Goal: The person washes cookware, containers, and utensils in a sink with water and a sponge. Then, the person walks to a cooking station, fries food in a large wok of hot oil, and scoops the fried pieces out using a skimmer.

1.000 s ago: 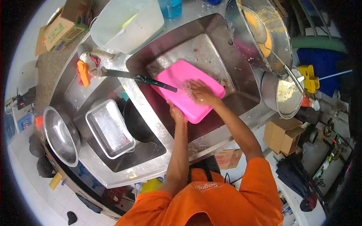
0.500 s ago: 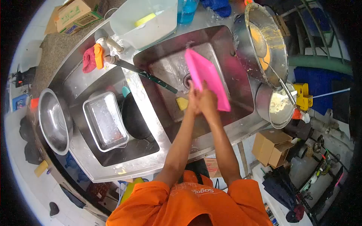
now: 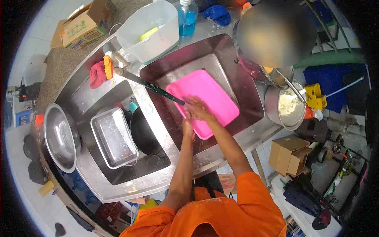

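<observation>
A bright pink plastic tray or lid lies tilted in the right basin of the steel sink, its broad face upward. My left hand grips its near left edge, fingers partly hidden beneath it. On the face rests my right hand, spread flat and slightly blurred, right by the end of the dark tap pipe. Whether water is running from the pipe is hard to tell.
Left basin: a metal tray and a black pan. A steel bowl stands at far left. Behind are a clear tub and a blue bottle. At right are a blurred large bowl and a pot.
The pink piece was tipped up on its side and now lies face up, lower in the basin. My hands have parted, the right one moving onto its face, the left to its edge.
</observation>
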`<action>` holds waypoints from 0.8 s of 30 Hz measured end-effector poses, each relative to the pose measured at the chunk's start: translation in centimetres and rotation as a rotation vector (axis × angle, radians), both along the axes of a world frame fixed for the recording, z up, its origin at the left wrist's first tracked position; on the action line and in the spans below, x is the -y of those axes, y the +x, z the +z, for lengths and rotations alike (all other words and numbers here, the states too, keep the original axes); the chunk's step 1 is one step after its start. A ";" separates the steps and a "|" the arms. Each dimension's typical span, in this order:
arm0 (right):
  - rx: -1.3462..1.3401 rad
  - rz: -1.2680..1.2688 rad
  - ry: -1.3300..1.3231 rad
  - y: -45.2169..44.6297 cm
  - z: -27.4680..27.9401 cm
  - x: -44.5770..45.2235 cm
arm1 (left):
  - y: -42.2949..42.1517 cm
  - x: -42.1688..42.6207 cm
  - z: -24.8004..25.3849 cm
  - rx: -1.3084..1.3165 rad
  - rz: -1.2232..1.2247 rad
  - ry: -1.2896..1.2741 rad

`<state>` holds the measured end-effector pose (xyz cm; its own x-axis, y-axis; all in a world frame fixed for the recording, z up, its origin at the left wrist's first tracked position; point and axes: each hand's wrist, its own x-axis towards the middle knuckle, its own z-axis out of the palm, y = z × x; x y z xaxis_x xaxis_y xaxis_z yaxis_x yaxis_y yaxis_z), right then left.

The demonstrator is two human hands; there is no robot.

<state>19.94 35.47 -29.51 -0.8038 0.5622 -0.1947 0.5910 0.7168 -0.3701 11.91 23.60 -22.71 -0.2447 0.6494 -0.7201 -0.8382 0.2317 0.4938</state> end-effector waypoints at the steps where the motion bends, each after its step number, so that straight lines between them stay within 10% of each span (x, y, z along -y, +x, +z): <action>1: 0.016 -0.128 0.041 1.1 1.8 -0.8 | -0.3 -0.4 1.5 0.052 0.085 0.018; 7: -0.411 -1.041 0.036 10.7 12.7 0.0 | -0.1 1.5 -1.2 0.034 0.117 -0.048; 10: -0.869 -1.333 -0.849 12.5 11.8 2.7 | 1.5 1.4 -2.2 -0.174 -0.025 -0.069; 15: -0.719 -1.289 -0.597 9.5 16.2 4.9 | 3.6 -3.2 7.2 -1.447 -0.403 -0.728; 23: -0.691 -1.057 0.272 8.5 19.5 7.0 | 0.5 -5.6 -1.8 -1.400 -0.262 -0.222; 24: -0.586 -1.026 0.295 7.7 22.8 7.3 | 0.3 -5.9 -0.4 -0.980 -0.164 -0.033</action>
